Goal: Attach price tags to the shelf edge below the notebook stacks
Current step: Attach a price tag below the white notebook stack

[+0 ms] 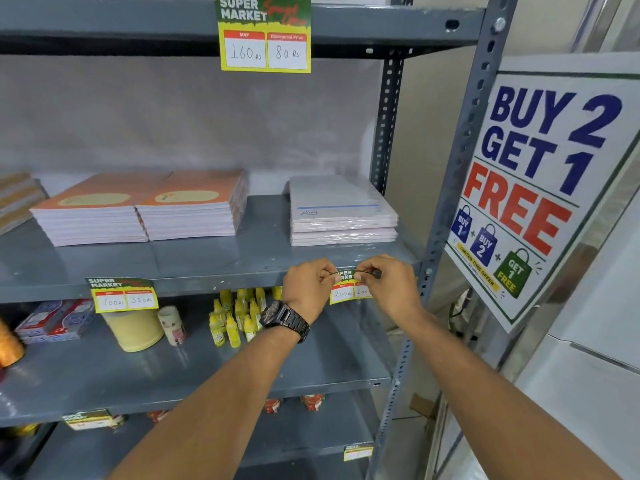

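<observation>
Head view: both hands pinch the top corners of a price tag (347,289) against the front shelf edge (207,284), the left hand (306,284) closed on its left corner and the right hand (391,282) on its right. Just above that edge lies the white notebook stack (341,211). Left along the edge, past a bare stretch, a second tag (123,295) hangs below the orange notebooks (145,206).

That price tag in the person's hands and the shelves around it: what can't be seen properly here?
- Price tag: the right hand covers the second price after "100"; the left hand hides its left edge.
- Small tag, lowest shelf: too small to read.
- Stack at the left: cut off by the picture edge.
- Red packets: mostly hidden behind the shelf edge.
</observation>
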Available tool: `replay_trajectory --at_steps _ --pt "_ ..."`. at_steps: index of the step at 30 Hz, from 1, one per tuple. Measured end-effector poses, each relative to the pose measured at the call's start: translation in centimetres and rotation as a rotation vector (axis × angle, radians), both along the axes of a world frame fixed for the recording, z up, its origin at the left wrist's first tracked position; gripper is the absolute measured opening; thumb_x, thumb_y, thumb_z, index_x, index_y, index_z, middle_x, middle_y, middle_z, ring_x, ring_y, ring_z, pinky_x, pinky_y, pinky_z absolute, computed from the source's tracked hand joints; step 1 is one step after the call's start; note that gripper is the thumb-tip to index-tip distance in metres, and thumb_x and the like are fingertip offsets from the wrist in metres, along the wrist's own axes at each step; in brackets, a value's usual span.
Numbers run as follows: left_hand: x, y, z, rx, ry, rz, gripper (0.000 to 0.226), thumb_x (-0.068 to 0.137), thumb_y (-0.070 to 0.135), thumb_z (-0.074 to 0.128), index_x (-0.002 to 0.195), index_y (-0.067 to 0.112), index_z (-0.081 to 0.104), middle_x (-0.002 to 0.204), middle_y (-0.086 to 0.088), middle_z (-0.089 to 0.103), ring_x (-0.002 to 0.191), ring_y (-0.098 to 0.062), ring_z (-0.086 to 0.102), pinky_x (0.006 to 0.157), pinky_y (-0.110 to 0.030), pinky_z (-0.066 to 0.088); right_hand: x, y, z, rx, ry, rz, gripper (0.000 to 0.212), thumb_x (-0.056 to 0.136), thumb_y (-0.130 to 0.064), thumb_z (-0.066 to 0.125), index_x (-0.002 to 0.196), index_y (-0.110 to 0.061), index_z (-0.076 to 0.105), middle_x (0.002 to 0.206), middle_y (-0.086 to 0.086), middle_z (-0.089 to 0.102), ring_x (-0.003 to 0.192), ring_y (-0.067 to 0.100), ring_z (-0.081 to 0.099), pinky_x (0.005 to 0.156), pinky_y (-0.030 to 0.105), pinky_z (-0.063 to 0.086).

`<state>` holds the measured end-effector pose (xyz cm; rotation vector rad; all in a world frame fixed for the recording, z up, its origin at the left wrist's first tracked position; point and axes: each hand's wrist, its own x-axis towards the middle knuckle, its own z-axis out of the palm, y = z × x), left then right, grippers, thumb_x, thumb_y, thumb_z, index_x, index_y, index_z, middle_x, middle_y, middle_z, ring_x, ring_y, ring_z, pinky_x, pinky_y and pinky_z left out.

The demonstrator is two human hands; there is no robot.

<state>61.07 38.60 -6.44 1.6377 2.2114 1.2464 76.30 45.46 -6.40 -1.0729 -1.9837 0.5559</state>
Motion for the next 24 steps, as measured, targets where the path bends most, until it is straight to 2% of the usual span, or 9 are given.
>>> replay_trajectory --at_steps 8,12,15,19,24 --pt "-0.2 0.3 -0.1 0.036 0.049 0.005 0.010 0.080 0.030 0.073 0.081 0.020 0.071 0.081 0.004 0.074 0.075 -0.015 0.067 0.068 -0.035 0.057 -0.3 0.2 -0.5 0.047 0.029 -0.033 0.009 0.078 -0.007 0.076 0.083 -0.014 0.076 0.084 0.000 0.067 0.076 0.014 0.065 0.072 0.023 0.051" --pt "-0.2 0.5 -0.1 0.040 0.129 0.009 0.009 0.081 0.030 0.071 0.080 0.021 0.070 0.082 0.004 0.073 0.075 -0.018 0.066 0.063 -0.033 0.054 -0.3 0.7 -0.4 0.069 -0.008 -0.068 0.010 0.074 -0.018 0.080 0.081 -0.019 0.073 0.082 -0.007 0.063 0.082 0.014 0.060 0.074 0.031 0.051" --pt "-0.6 0.3 0.3 0.001 0.233 0.038 0.011 0.081 0.038 0.068 0.080 0.027 0.066 0.085 0.009 0.070 0.076 -0.017 0.064 0.060 -0.029 0.050 0.3 1.3 0.1 0.150 -0.100 -0.123 0.019 0.071 -0.033 0.082 0.081 -0.022 0.070 0.085 -0.009 0.062 0.087 0.014 0.051 0.079 0.033 0.044" --pt "-1.1 0.3 1.4 -0.032 0.315 0.062 0.018 0.078 0.043 0.068 0.086 0.028 0.061 0.091 0.008 0.064 0.081 -0.020 0.062 0.061 -0.029 0.045 0.8 1.6 0.2 0.267 -0.270 -0.132 0.021 0.076 -0.043 0.075 0.084 -0.026 0.066 0.090 -0.007 0.063 0.091 0.019 0.050 0.081 0.039 0.039" --pt "-1.0 0.0 1.8 -0.053 0.348 0.031 0.026 0.078 0.046 0.071 0.088 0.026 0.059 0.094 0.004 0.064 0.085 -0.022 0.062 0.064 -0.031 0.042 0.6 0.3 -0.3 0.422 -0.410 -0.132 0.015 0.086 -0.034 0.065 0.094 -0.021 0.063 0.096 -0.002 0.062 0.093 0.027 0.053 0.079 0.041 0.038"
